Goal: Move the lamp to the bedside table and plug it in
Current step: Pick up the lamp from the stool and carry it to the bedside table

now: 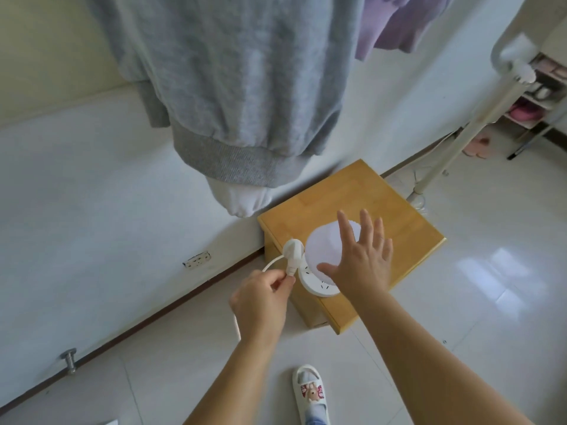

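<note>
A white round lamp [325,250] stands on the small wooden bedside table [408,228] against the wall. Its white base [319,285] juts toward the table's front-left edge. My right hand [359,259] hovers over the lamp with fingers spread, holding nothing. My left hand [260,296] pinches the white cord just behind the white plug [293,251], which is raised beside the table's left corner. A white wall socket [198,260] sits low on the wall to the left, apart from the plug.
A grey sweatshirt [233,87] and a purple garment [399,23] hang above from a white drying rack [466,130]. A shoe shelf [540,96] stands at the far right. A metal doorstop [69,360] is on the floor at left. My slippered foot [310,394] is below.
</note>
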Tool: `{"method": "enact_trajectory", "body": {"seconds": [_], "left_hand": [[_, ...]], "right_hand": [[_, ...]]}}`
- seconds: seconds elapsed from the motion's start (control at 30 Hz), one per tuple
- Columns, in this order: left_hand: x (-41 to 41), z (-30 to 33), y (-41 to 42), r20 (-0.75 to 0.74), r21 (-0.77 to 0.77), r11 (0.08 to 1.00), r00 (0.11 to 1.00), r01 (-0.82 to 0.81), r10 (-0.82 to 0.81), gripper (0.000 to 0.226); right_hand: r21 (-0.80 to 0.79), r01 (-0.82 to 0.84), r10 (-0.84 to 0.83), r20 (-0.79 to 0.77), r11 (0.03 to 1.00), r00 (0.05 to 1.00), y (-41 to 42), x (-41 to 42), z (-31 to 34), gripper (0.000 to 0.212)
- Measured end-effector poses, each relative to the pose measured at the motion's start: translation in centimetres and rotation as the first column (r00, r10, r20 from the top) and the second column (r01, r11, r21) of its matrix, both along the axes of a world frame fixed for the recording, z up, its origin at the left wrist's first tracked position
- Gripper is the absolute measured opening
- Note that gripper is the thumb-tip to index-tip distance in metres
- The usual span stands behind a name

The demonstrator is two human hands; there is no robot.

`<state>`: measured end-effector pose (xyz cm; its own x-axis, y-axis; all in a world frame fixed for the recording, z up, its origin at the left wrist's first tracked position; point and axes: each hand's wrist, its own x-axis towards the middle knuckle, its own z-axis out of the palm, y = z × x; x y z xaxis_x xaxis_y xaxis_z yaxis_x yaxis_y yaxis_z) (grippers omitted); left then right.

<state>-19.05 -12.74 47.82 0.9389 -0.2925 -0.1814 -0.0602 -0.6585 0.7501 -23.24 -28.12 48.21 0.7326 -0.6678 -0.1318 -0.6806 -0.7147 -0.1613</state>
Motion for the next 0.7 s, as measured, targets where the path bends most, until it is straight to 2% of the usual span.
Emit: {"method": "enact_trajectory", "body": {"seconds": [0.13, 0.27, 0.37, 0.57, 0.7], "left_hand": [[0.4, 0.4, -1.8, 0.008, 0.041, 0.999, 0.999, -0.031, 0.031, 0.013], [0.9, 0.7, -3.7, -0.008, 0.092, 0.995, 0.999, -0.05, 0.051, 0.016], [1.5, 0.8, -4.8, -0.02, 0.13, 0.991, 0.999, -0.042, 0.045, 0.018], [2.4, 0.7, -6.5, -0.03, 0.164, 0.984, 0.997, -0.068, 0.074, 0.018], [2.3, 1.0, -7.1, -0.032, 0.188, 0.981, 0.998, -0.048, 0.055, 0.018]], "right_hand": [[0.094, -0.073, 0.088, -0.165, 0.993, 0.982, -2.8, 1.4, -1.0, 0.116], [0.235, -0.114, 0.161, -0.196, 0.965, 0.967, -4.2, 2.5, -1.7, 0.12], [0.303, -0.13, 0.203, -0.225, 0.944, 0.953, -5.0, 3.0, -1.9, 0.116], [0.329, -0.155, 0.259, -0.299, 0.931, 0.918, -5.9, 3.5, -2.0, 0.108], [0.297, -0.203, 0.289, -0.282, 0.933, 0.915, -6.1, 3.1, -1.9, 0.1]]}}
